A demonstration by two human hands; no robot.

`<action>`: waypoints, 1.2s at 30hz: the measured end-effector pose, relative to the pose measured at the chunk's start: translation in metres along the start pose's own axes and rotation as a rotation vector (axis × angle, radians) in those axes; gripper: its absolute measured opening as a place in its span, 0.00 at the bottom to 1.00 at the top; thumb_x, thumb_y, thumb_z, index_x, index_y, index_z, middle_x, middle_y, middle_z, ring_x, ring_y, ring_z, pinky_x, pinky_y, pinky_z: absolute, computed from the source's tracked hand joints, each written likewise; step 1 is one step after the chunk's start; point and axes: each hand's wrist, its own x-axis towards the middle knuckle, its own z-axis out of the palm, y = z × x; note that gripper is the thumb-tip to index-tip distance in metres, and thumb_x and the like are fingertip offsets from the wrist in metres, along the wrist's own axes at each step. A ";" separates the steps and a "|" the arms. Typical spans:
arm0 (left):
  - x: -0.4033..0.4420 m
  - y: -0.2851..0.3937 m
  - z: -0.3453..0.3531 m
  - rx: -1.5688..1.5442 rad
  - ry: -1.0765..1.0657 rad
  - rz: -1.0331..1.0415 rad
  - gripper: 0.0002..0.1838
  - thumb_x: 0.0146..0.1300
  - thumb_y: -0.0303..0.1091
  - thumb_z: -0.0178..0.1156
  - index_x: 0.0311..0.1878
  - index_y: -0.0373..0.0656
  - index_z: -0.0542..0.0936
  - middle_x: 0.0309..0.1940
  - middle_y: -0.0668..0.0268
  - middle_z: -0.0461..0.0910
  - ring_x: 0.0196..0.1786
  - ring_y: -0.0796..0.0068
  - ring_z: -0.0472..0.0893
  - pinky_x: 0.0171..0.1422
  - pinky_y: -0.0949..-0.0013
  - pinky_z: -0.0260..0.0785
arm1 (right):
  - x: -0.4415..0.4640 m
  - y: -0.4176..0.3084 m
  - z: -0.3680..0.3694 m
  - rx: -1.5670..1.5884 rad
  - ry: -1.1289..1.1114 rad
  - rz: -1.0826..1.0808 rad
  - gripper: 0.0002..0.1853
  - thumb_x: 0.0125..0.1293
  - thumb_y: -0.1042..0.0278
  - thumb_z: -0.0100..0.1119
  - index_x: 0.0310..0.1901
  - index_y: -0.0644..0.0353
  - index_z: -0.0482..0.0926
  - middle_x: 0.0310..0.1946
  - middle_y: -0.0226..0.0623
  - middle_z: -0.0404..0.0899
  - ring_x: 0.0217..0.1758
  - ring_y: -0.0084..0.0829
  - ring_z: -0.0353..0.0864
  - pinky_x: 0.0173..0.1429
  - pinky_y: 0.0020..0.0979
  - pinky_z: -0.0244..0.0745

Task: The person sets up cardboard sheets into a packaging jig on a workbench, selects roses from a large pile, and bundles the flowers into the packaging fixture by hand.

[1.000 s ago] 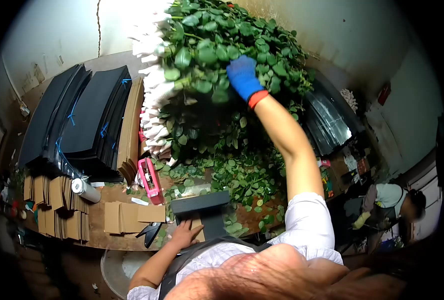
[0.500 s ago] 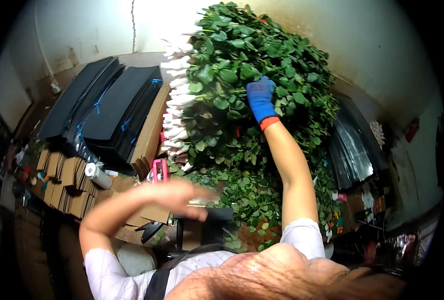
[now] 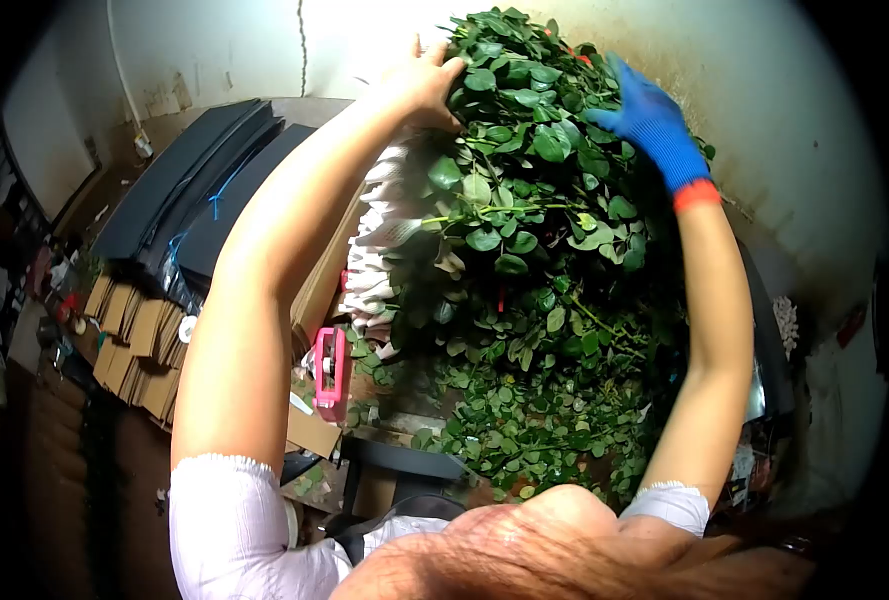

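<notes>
A tall pile of leafy green stems (image 3: 524,150) lies against the wall. White-covered ends (image 3: 374,270) line its left side. My left hand (image 3: 429,85), bare, reaches to the pile's upper left, fingers spread beside the leaves and the white ends; some fingertips are lost in glare. At the upper right my right hand (image 3: 644,115), in a blue glove with a red cuff, rests against the leaves. Its thumb and fingers are apart. Any stem pressed between the two hands cannot be made out.
Black sheets (image 3: 184,190) are stacked at left, tied with blue string. Folded cardboard pieces (image 3: 139,325) stand below them. A pink tape dispenser (image 3: 330,375) sits near the pile's lower left. Loose leaves (image 3: 524,430) cover the near work surface. Another dark stack (image 3: 764,350) stands at right.
My left hand has swung from low in front of me up to the pile's upper left. My gloved hand has moved up and right, and its closed fingers have spread.
</notes>
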 end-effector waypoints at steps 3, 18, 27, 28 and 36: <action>-0.005 0.006 -0.004 0.068 -0.017 0.007 0.53 0.43 0.64 0.75 0.73 0.58 0.67 0.75 0.53 0.60 0.76 0.30 0.53 0.78 0.46 0.56 | 0.038 0.007 0.072 -0.265 -0.088 -0.053 0.40 0.65 0.51 0.60 0.75 0.55 0.58 0.70 0.48 0.67 0.69 0.46 0.72 0.68 0.43 0.71; -0.085 0.027 0.025 -0.065 0.277 0.037 0.43 0.41 0.46 0.79 0.64 0.57 0.74 0.74 0.54 0.59 0.75 0.33 0.53 0.72 0.39 0.62 | -0.024 -0.042 0.114 -0.178 0.149 0.116 0.15 0.61 0.72 0.57 0.50 0.51 0.77 0.40 0.40 0.80 0.44 0.43 0.82 0.44 0.43 0.78; -0.158 0.039 0.068 -0.038 0.562 0.028 0.44 0.37 0.31 0.77 0.65 0.57 0.77 0.75 0.60 0.54 0.77 0.34 0.49 0.73 0.37 0.59 | -0.104 -0.069 0.039 -0.206 0.211 0.020 0.17 0.60 0.72 0.56 0.52 0.50 0.79 0.42 0.36 0.78 0.45 0.39 0.78 0.45 0.40 0.74; -0.165 0.038 0.076 -0.049 0.611 0.043 0.40 0.40 0.25 0.71 0.64 0.57 0.78 0.76 0.60 0.53 0.78 0.34 0.47 0.72 0.37 0.59 | -0.118 -0.076 0.034 -0.198 0.225 0.032 0.18 0.60 0.71 0.57 0.52 0.49 0.79 0.42 0.35 0.78 0.47 0.39 0.77 0.48 0.40 0.73; -0.188 0.032 0.133 -0.083 0.755 0.127 0.26 0.52 0.25 0.63 0.56 0.58 0.81 0.75 0.54 0.52 0.76 0.31 0.45 0.71 0.34 0.56 | -0.185 -0.114 0.083 0.248 0.467 0.357 0.14 0.65 0.62 0.62 0.49 0.56 0.78 0.43 0.38 0.78 0.49 0.43 0.76 0.56 0.43 0.69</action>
